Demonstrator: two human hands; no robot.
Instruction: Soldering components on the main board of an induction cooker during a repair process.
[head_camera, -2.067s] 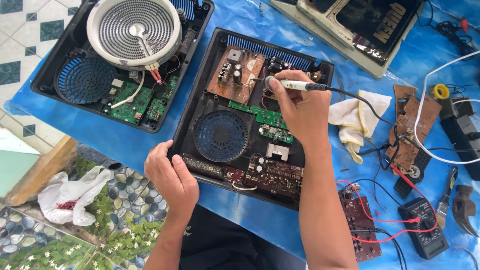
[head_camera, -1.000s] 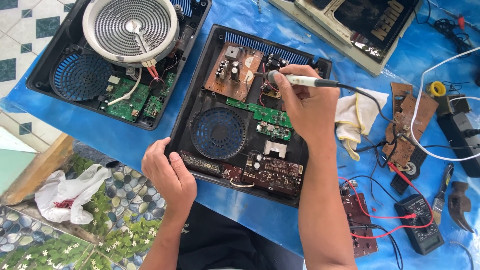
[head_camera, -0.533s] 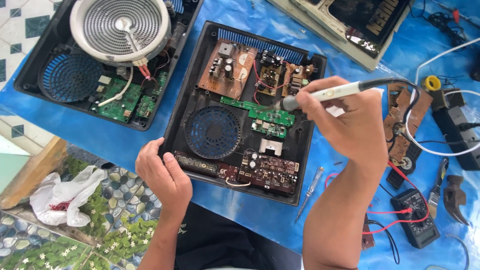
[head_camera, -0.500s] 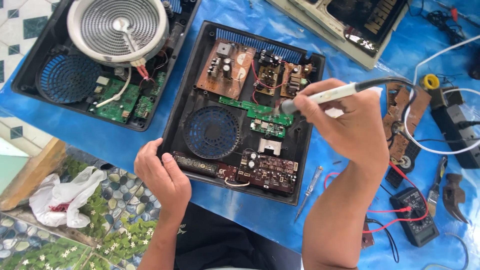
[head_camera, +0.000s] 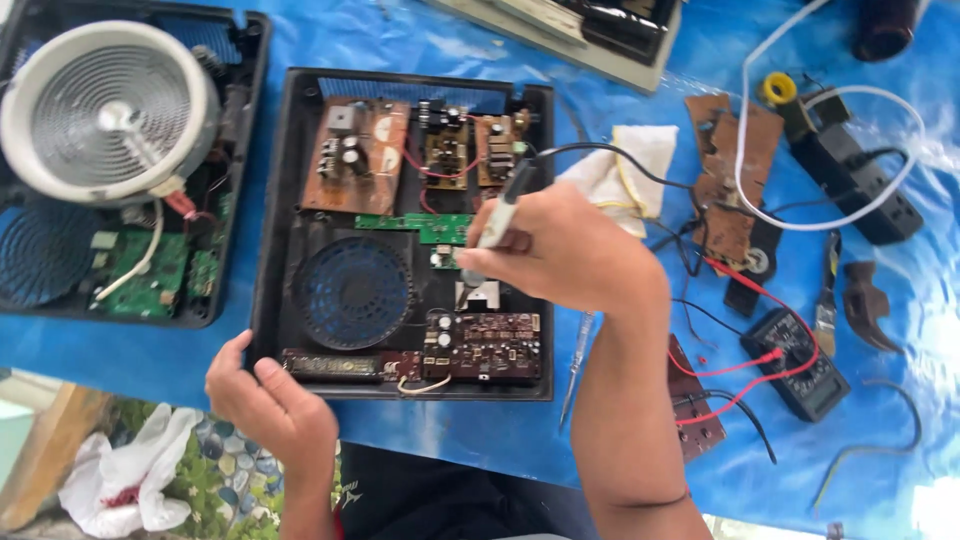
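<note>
An opened black cooker base (head_camera: 272, 240) lies on the blue sheet, showing brown circuit boards, a green board (head_camera: 415, 226) and a round fan grille (head_camera: 352, 292). My right hand (head_camera: 560, 250) grips a white soldering iron (head_camera: 498, 215), its tip pointing down at the metal heat sink near the board in the middle of the base. Its black cord runs off to the right. My left hand (head_camera: 272, 400) rests on the base's near left corner, fingers over the rim, holding it.
A second opened cooker with a round white coil (head_camera: 105, 110) sits at the left. Right of the base lie a white cloth (head_camera: 625, 170), loose brown boards (head_camera: 725, 180), a multimeter with red leads (head_camera: 800, 360), a black power strip (head_camera: 855, 180), a screwdriver (head_camera: 578, 365) and a brush (head_camera: 827, 295).
My right hand has brought the soldering iron from the upper right boards down toward the middle of the base. The view has closed in. My left hand stays on the near left corner.
</note>
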